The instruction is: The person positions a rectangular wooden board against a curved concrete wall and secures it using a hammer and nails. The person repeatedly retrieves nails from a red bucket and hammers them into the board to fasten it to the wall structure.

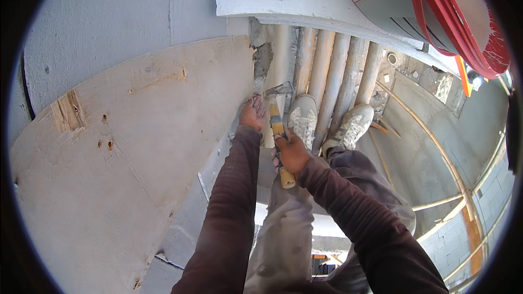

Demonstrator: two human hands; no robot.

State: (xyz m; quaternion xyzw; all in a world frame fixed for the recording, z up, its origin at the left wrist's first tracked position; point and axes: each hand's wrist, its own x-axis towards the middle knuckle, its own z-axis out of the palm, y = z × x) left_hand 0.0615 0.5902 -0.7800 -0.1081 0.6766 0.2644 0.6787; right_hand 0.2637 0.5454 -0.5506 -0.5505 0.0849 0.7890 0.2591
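My right hand point(292, 153) is wrapped round the yellow wooden handle of a hatchet point(287, 178). Dark bands show along its handle, and the broad grey metal head points away from me. Just left of that head, my left hand point(253, 113) rests by the right edge of a large pale plywood board point(163, 120). Its fingers look stretched along the edge, and I see nothing held in them. Beyond the hand, a narrow strip of rough, chipped mortar point(263, 60) runs between the board and the poles.
My shoes point(303, 118) stand on a row of round poles point(324, 62). A grey and red bucket point(422, 8) lies tilted on a white block ledge point(278, 0) at the far right. Past the poles, bent bamboo rods point(430, 130) cross a lower grey surface. Grey block wall point(109, 16) borders the board.
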